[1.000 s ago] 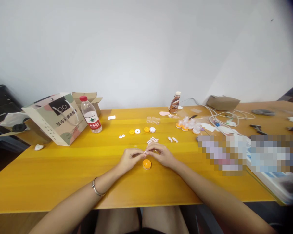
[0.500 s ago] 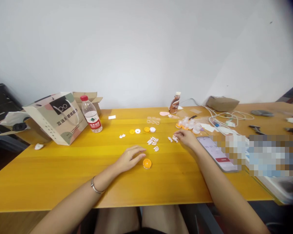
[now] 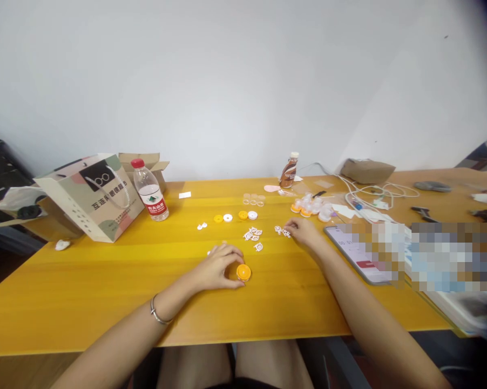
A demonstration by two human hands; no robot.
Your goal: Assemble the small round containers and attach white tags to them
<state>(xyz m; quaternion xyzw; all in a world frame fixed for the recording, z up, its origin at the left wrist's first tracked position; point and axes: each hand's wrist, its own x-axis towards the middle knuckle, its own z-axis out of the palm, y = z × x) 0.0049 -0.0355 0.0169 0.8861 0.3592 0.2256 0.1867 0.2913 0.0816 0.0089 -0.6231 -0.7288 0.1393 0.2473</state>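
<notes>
My left hand (image 3: pixel 219 266) rests on the yellow table (image 3: pixel 106 281), its fingers curled around a small orange round cap (image 3: pixel 244 272). My right hand (image 3: pixel 304 232) is stretched out to the right, fingertips pinched at small white plastic pieces (image 3: pixel 283 232). Between the hands lies a loose cluster of several more white pieces (image 3: pixel 254 235). Further back stand orange and white caps (image 3: pixel 235 217) in a row and small clear cups (image 3: pixel 255 200).
A paper bag (image 3: pixel 92 194) and a water bottle (image 3: pixel 149 190) stand at the left. A brown bottle (image 3: pixel 289 170), a pile of capped clear parts (image 3: pixel 312 206), cables (image 3: pixel 373 194) and a phone (image 3: pixel 357 253) lie at the right.
My hands were together over the orange cap. The right hand then moved right to the white pieces; the left hand has closed around the orange cap.
</notes>
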